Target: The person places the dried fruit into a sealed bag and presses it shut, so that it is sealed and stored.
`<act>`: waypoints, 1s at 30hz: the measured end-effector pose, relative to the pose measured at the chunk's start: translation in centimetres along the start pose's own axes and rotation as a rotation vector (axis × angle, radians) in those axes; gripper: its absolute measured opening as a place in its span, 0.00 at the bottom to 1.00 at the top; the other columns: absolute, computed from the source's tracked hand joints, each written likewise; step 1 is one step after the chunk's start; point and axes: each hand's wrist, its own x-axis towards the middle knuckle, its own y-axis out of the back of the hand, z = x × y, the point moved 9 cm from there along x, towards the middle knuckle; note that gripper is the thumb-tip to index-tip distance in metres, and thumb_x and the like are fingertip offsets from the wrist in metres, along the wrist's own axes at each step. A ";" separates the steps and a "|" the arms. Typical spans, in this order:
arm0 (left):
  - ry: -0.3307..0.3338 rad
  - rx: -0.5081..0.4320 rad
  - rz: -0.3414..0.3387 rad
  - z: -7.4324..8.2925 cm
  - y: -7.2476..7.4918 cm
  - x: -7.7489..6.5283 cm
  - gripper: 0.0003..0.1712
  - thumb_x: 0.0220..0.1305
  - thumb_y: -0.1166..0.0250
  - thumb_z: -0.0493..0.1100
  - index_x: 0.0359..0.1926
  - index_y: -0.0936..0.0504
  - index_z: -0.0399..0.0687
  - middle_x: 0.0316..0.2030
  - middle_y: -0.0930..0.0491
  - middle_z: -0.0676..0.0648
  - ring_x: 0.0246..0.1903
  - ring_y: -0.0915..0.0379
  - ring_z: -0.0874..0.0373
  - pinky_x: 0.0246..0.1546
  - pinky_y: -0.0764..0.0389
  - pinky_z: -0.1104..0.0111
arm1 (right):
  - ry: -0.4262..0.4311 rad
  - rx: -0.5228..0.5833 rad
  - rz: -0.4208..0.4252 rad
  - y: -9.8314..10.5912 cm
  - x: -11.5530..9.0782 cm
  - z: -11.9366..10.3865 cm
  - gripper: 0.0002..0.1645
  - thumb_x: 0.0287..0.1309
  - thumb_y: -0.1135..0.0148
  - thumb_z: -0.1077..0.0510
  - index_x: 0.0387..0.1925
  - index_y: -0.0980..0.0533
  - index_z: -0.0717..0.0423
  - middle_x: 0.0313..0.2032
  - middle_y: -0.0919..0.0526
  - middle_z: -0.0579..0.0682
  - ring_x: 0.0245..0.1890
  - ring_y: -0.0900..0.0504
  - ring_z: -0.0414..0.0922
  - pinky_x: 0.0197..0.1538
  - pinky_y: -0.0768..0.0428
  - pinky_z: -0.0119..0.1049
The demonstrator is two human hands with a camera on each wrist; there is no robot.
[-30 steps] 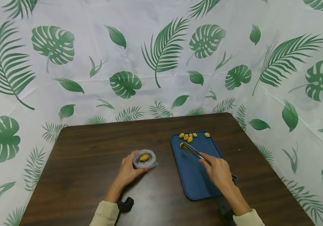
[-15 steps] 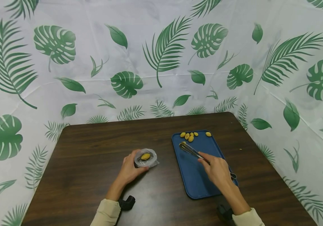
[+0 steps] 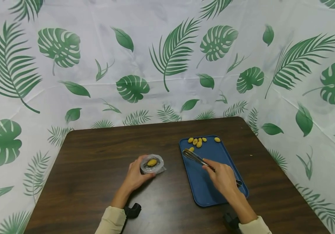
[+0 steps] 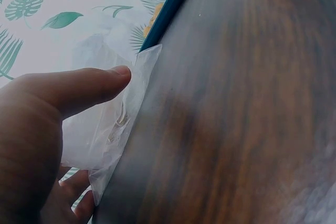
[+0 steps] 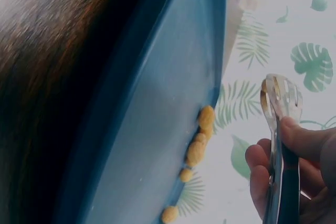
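In the head view my left hand (image 3: 137, 175) holds a clear plastic bag (image 3: 160, 170) upright by its side, thumb and fingers around it. The bag's mouth is rounded open, with one yellow oval piece (image 3: 152, 162) inside. Seen from the left wrist, the thumb presses the bag's wall (image 4: 89, 129). My right hand (image 3: 222, 177) grips slotted metal tongs (image 3: 195, 157) over the blue tray (image 3: 211, 182). Their heads are beside a yellow piece (image 3: 191, 149) near the tray's left edge. A yellow-brown patch shows at the tongs' tips in the right wrist view; I cannot tell if it is a gripped piece.
Several more yellow pieces (image 3: 199, 144) lie along the tray's far edge, one of them (image 3: 217, 139) apart at the right corner. The dark wooden table (image 3: 97, 156) meets a leaf-patterned cloth (image 3: 91, 65) at its far edge. A tiny yellow crumb lies right of the tray.
The tongs' heads have shifted slightly left and nearer, uncovering more of the yellow piece beside them. My left hand keeps its hold on the bag. The head view has drifted a little.
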 end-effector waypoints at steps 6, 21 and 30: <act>0.006 0.000 0.002 0.0 0.0 0.1 0.47 0.48 0.18 0.52 0.68 0.27 0.50 0.63 0.20 0.41 0.64 0.32 0.36 0.64 0.34 0.42 | -0.003 0.010 -0.005 -0.3 0.1 -0.5 0.20 0.62 0.28 0.54 0.55 0.14 0.52 0.36 0.08 0.53 0.14 0.40 0.35 0.21 0.40 0.29; 0.034 -0.002 -0.016 -0.3 -0.4 0.0 0.47 0.47 0.18 0.51 0.68 0.28 0.53 0.64 0.21 0.42 0.65 0.33 0.38 0.65 0.34 0.45 | 0.005 0.040 -0.029 -1.5 0.1 -1.8 0.19 0.61 0.27 0.55 0.53 0.13 0.52 0.40 0.08 0.52 0.19 0.31 0.35 0.23 0.35 0.29; 0.026 -0.004 -0.001 -0.1 -0.2 -0.1 0.47 0.47 0.18 0.52 0.68 0.27 0.51 0.63 0.20 0.41 0.64 0.32 0.37 0.63 0.33 0.43 | 0.014 0.044 -0.048 -2.2 0.2 -2.7 0.18 0.61 0.27 0.55 0.53 0.13 0.51 0.41 0.08 0.51 0.19 0.31 0.34 0.23 0.35 0.29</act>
